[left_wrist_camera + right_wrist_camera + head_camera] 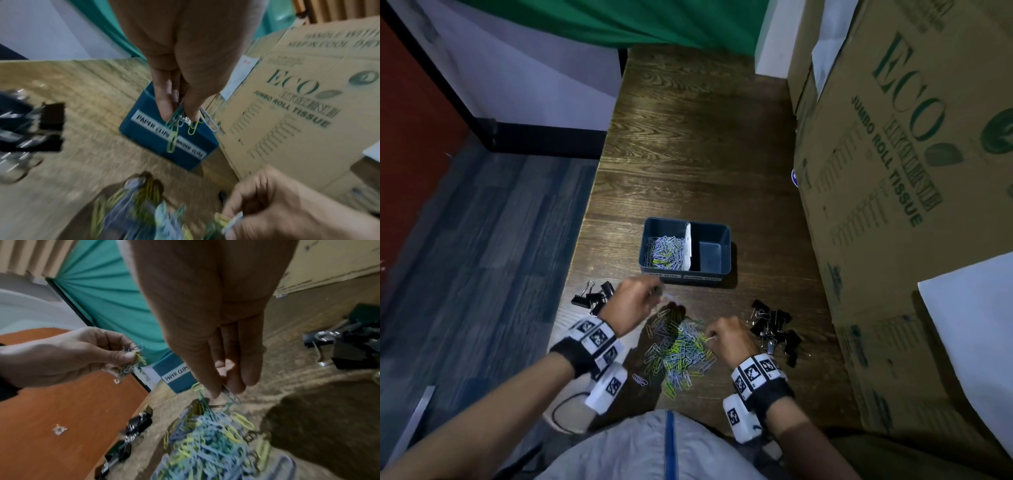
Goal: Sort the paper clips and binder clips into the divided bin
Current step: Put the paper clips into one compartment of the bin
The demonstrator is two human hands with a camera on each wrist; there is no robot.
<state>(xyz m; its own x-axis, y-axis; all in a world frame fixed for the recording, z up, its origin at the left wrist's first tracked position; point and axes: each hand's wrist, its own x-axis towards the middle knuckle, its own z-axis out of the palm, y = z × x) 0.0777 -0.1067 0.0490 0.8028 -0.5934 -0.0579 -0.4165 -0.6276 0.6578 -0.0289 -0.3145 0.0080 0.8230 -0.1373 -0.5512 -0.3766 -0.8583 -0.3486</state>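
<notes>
A dark blue divided bin stands on the wooden table; its left compartment holds paper clips, its right one shows only its bare floor. A pile of coloured paper clips lies near the table's front. My left hand is raised between pile and bin, pinching a small bunch of paper clips. My right hand is at the pile's right side, pinching a few clips that hang down to the pile. Black binder clips lie in one heap at the left and another at the right.
Large cardboard boxes wall in the table's right side. The table's left edge drops to a grey floor. A white label on the bin's front reads PAPER CLIPS. White paper lies on a box at the right.
</notes>
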